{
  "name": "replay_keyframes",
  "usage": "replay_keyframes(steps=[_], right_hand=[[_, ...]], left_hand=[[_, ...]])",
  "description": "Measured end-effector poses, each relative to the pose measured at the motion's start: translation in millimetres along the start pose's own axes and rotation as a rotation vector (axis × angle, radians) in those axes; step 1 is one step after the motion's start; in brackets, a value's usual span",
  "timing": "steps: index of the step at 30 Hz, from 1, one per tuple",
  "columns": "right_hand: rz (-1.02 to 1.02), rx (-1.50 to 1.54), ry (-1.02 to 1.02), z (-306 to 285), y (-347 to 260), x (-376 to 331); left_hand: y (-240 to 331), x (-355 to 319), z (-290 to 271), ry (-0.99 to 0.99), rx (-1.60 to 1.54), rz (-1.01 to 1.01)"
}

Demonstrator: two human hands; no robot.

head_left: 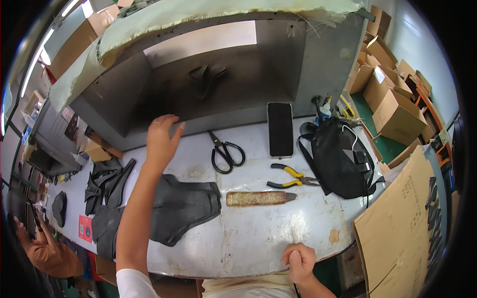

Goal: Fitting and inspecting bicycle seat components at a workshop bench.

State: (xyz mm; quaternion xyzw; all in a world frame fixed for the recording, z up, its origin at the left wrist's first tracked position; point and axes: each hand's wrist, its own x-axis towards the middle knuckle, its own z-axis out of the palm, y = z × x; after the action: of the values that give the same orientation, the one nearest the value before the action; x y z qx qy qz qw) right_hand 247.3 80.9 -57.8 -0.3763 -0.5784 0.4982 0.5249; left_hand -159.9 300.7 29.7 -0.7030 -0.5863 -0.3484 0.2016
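Head view, items on pale grey worktop:

- L hand: centre-left of frame, arm stretched up from lower edge, fingers spread wide, holding nothing; fingertips at the front lip of the grey metal hood that fills upper centre.
- R hand: bottom centre-right, curled into a fist on the worktop's near edge; grip closed, nothing seen in it.
- Dark cut leather pc: flat, centre-left, just right of L forearm, partly under it.
- More dark cut pcs: stacked at left of frame.
- Black scissors: centre, blades up, near L hand but apart.
- Black phone: upper centre, lying flat w/ its top end at the hood's foot.
- Yellow-handled pliers: centre-right, below phone.
- Rusty flat bar: centre, between leather pc and pliers.
- Black bag: right, w/ white cord on it.
- Cardboard sheet: lower right; boxes upper right.
- Other person, orange sleeve: lower left.
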Motion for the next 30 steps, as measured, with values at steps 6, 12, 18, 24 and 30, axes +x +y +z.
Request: replay_keyframes(steps=[6,12,18,24,30], right_hand=[[0.025,-0.035,-0.015,1,0,-4],[0.047,-0.143,0.02,10,-9,0],[0.071,-0.072,-0.022,8,-8,-1],[0.106,0.036,-0.011,8,-8,0],[0.159,0.147,-0.067,21,-50,9]], left_hand=[[19,48,65,-0.03,0.213,-0.069],[65,41,75,-0.107,0.035,0.243],[90,-1,-13,0.224,-0.478,0.293],[168,-66,-157,0.317,-1.258,-0.398],[212,-125,-179,-0.675,-1.284,-0.83]])
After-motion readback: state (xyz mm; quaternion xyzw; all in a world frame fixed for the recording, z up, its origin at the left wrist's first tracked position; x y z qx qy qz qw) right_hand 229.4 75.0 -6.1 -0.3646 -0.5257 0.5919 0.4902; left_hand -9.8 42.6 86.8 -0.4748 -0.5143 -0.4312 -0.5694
